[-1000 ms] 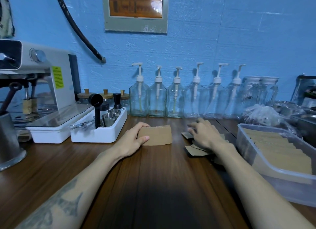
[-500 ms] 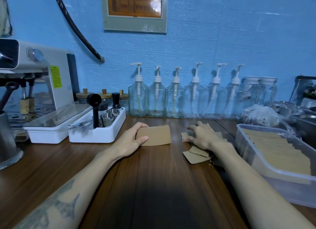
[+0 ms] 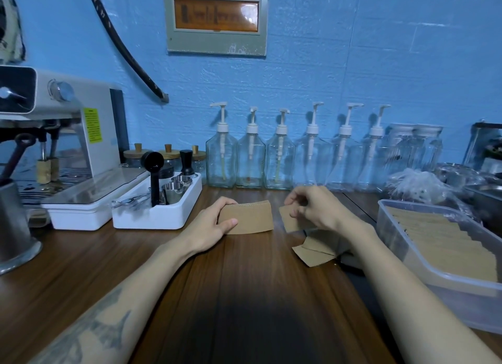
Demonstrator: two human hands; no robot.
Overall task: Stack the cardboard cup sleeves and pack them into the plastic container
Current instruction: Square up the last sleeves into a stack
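Head view | left hand (image 3: 214, 225) grips sleeve stack (image 3: 251, 218) on worktop (image 3: 244, 295) | right hand (image 3: 315, 210) pinches single sleeve (image 3: 292, 222) just right of stack | plastic container (image 3: 423, 271) far right

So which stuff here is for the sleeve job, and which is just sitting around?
For the job:
left hand holding the stack of sleeves
right hand pinching a single sleeve
loose sleeves on the counter
plastic container

Just sitting around:
espresso machine
pump bottles
white tool tray
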